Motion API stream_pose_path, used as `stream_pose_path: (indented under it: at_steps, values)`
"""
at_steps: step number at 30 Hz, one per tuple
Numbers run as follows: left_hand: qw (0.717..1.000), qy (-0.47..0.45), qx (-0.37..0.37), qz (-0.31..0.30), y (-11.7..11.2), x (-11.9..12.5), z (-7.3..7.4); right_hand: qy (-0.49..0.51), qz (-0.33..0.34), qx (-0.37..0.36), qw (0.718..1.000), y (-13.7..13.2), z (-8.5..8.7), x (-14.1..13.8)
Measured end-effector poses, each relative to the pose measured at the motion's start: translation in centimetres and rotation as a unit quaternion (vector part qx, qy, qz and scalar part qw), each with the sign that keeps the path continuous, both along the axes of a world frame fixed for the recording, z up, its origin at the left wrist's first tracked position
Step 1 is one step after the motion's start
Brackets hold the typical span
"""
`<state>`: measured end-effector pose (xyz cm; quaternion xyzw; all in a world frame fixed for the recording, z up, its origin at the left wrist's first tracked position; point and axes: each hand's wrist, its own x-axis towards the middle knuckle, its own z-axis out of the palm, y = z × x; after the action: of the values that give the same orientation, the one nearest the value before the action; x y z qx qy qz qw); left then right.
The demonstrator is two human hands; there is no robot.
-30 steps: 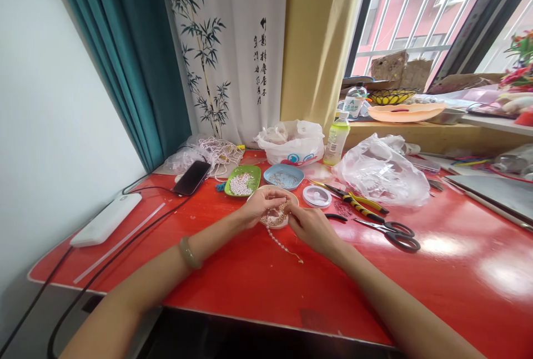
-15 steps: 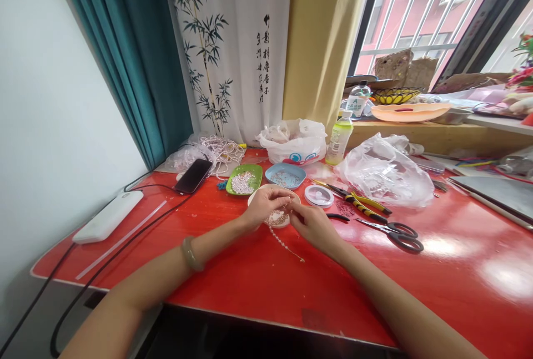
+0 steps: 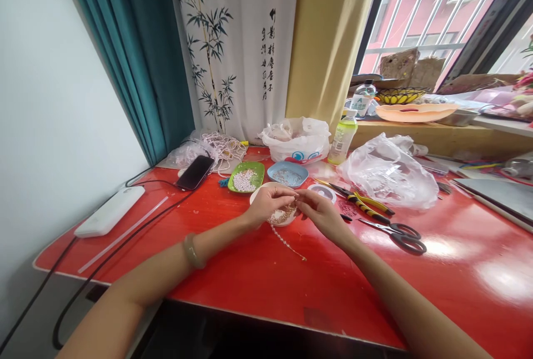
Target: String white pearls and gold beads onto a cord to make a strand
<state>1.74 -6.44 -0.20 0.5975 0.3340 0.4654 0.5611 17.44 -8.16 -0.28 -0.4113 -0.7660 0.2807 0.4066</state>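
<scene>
My left hand [image 3: 268, 206] pinches with thumb and forefinger above a white bowl [image 3: 254, 197] of gold-coloured beads [image 3: 282, 216]. From beneath its fingers a thin beaded strand [image 3: 285, 242] trails down onto the red table. Right beside it, my right hand [image 3: 320, 210] is closed in a pinch, its fingertips meeting those of the left. Whatever lies between the right fingertips is too small to make out. Behind the bowl stand a green dish [image 3: 260, 177] with pearly beads and a blue dish [image 3: 287, 181] with small pieces.
Yellow-black pliers [image 3: 368, 208], scissors [image 3: 397, 233] and a round white lid [image 3: 327, 192] lie to the right. Plastic bags [image 3: 391, 173] and a bottle [image 3: 343, 137] stand behind. A phone [image 3: 195, 172], white power bank [image 3: 110, 212] and cables are on the left of the red table [image 3: 258, 281].
Both hands stay over the bowl; the right has shifted slightly up and right, and its fingers are more extended. The whole view has turned a little. The strand's end stays on the table.
</scene>
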Motion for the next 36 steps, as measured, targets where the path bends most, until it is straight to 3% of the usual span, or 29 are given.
stream_pose_path:
  at_steps: [15, 24, 30, 36]
  values:
    - [0.999, -0.008, -0.037, 0.003, 0.2, -0.1, 0.0, -0.058, -0.063, 0.073, 0.994, 0.4, 1.4, 1.3]
    - [0.994, -0.035, -0.093, -0.045, 0.4, -0.2, -0.2, -0.077, -0.085, 0.095, 0.989, 0.7, 1.2, 1.4]
    - [0.990, -0.053, -0.121, -0.054, 0.4, -0.4, -0.1, -0.086, -0.139, 0.117, 0.980, -0.1, 1.4, 1.0]
    - [0.989, -0.077, -0.118, -0.052, 0.4, -0.4, -0.1, -0.125, -0.102, 0.087, 0.983, -0.8, 1.1, 0.0]
